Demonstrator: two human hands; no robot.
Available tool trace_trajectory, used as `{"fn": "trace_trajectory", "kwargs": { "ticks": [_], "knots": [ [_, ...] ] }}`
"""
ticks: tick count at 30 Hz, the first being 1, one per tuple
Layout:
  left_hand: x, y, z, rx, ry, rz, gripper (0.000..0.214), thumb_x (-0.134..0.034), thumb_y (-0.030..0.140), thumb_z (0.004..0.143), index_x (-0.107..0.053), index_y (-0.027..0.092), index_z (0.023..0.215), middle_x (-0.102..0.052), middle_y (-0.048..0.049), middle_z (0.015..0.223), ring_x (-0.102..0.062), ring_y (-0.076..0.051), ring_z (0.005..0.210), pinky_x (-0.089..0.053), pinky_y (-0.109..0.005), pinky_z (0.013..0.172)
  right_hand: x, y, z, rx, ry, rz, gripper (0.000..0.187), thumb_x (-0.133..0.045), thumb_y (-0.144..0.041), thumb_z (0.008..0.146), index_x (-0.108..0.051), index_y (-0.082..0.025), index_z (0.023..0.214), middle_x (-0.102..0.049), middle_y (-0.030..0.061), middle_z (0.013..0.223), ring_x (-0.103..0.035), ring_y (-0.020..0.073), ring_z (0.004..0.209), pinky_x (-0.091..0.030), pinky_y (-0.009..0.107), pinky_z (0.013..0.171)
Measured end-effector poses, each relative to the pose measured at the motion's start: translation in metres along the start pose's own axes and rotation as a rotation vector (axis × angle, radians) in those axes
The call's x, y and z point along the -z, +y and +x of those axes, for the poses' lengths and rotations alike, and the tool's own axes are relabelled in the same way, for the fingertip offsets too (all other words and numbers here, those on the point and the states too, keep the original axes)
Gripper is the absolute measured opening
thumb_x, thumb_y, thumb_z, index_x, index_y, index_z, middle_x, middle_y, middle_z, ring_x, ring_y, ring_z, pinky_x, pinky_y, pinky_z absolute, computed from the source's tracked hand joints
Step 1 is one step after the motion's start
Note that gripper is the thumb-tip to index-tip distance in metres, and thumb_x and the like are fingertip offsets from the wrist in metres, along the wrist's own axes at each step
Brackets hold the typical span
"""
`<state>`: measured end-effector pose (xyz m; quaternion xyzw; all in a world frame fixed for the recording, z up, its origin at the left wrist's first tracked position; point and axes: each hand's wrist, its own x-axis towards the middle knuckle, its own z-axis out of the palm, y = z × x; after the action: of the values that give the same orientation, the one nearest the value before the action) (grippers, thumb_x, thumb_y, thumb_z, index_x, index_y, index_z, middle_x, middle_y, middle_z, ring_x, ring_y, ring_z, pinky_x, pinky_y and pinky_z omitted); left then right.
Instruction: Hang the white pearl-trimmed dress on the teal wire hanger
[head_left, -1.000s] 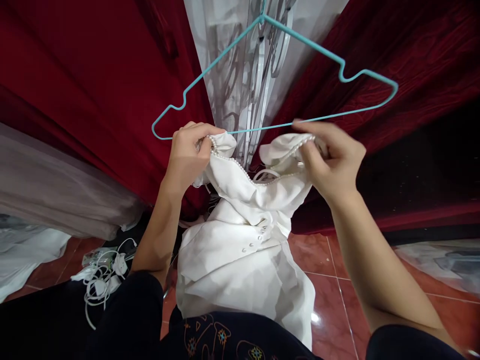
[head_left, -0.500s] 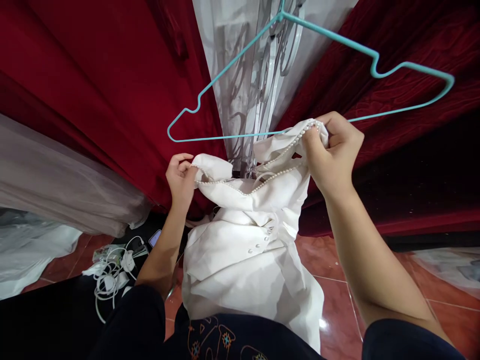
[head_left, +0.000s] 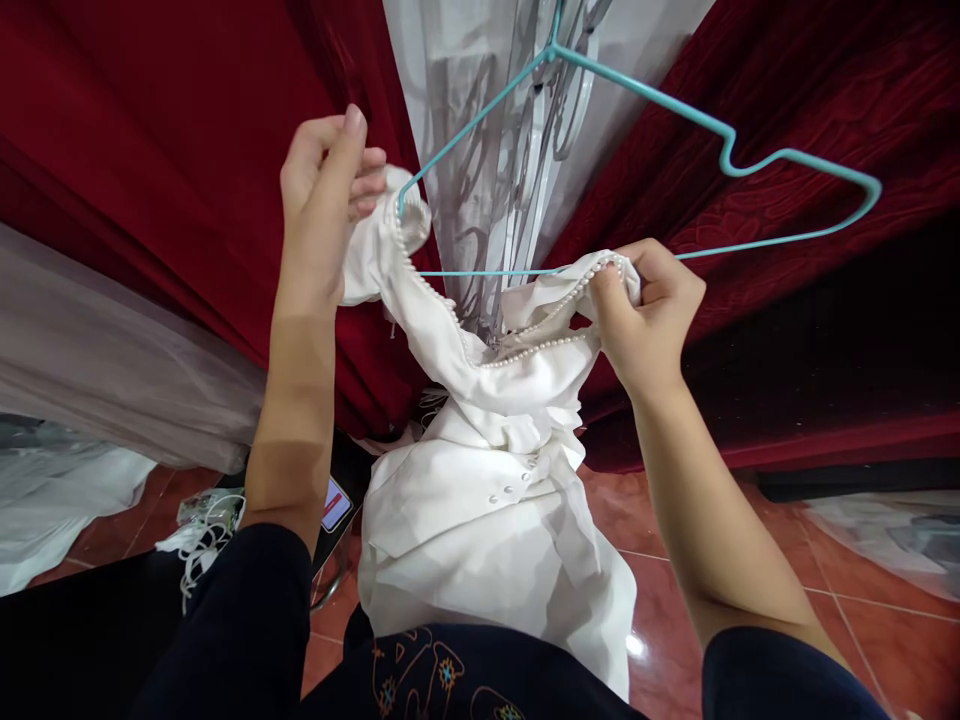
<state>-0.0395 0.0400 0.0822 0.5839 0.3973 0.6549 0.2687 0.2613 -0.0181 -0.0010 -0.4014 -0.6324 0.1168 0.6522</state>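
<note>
A white dress (head_left: pixel 480 540) with pearl-bead trim along its neckline hangs in front of me. My right hand (head_left: pixel 652 310) pinches its right shoulder, just below the hanger's lower bar. The left shoulder of the dress is looped over the left end of a light blue hanger (head_left: pixel 645 92). Beside that shoulder is my left hand (head_left: pixel 326 190), thumb up and fingers loosely bent, apart from the thumb. Some of its fingers touch or nearly touch the fabric; exactly which cannot be made out. The hanger's right end is bare.
Red curtains (head_left: pixel 150 130) flank a white ornamental metal frame (head_left: pixel 536 150) behind the hanger. Lower left, a phone (head_left: pixel 335 505) and white cables (head_left: pixel 206 540) lie on a black surface. Sheer fabric (head_left: pixel 127 340) hangs at left, above red floor tiles (head_left: pixel 675 620).
My left hand has risen with the left shoulder of the dress, which is now over the hanger's left end, and its grip has loosened. My right hand still pinches the other shoulder.
</note>
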Motion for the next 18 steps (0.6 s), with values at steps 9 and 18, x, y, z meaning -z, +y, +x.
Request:
{"fn": "trace_trajectory", "kwargs": {
  "ticks": [9,18],
  "knots": [
    [-0.057,-0.013,-0.087,-0.565,-0.382,0.377,0.025,-0.048,0.027,0.113,-0.072,0.024,0.12,-0.072,-0.0061,0.115,-0.07,-0.021,0.11,-0.057,-0.038,0.099,-0.003,0.004,0.001,-0.007,0.015,-0.019,0.027,-0.066,-0.041,0.097,-0.063,-0.02,0.08,-0.057,-0.0004,0.073,-0.05,0.0117,0.065,-0.04,0.028,0.061],
    [-0.063,-0.018,-0.099,-0.407,-0.457,0.423,0.048,-0.04,-0.001,0.101,-0.076,0.022,0.123,-0.074,-0.0059,0.11,-0.071,-0.021,0.105,-0.057,-0.038,0.097,0.039,0.042,-0.016,0.246,0.544,-0.155,0.033,-0.072,-0.023,0.082,-0.065,-0.025,0.114,-0.056,0.0065,0.113,-0.042,0.0082,0.064,-0.032,0.029,0.057]
  ]
}}
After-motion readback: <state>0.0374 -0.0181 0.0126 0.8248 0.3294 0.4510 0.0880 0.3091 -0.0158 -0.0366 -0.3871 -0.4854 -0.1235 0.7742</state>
